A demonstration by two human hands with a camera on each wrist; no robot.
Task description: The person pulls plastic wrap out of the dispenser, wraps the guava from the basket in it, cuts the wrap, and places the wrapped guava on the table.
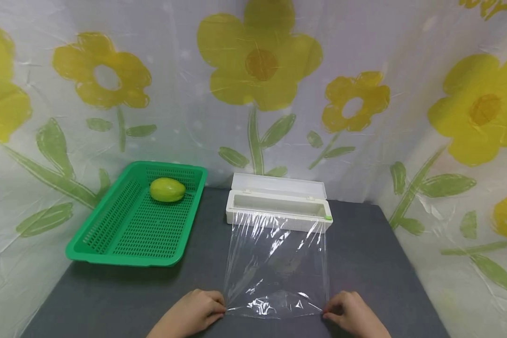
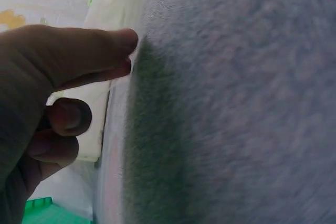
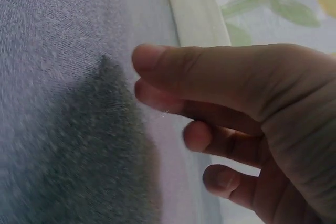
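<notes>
A sheet of clear cling film (image 1: 279, 263) stretches from the white dispenser box (image 1: 279, 222) toward the front of the table. My left hand (image 1: 194, 310) pinches its near left corner between thumb and index finger. At the near right corner, my right hand (image 1: 350, 312) pinches the film the same way. The box lies with its lid (image 1: 279, 185) raised at the back, and a small green slider (image 1: 328, 218) sits at its right end. In the wrist views the left thumb (image 2: 100, 45) and right thumb (image 3: 184, 72) show, while the film is barely visible.
On the left of the dark grey table (image 1: 372, 263) stands a green perforated basket (image 1: 78, 251). A yellow-green oval fruit (image 1: 167, 189) lies in its far part. Behind and at both sides hangs a white curtain (image 1: 173, 117) printed with yellow flowers.
</notes>
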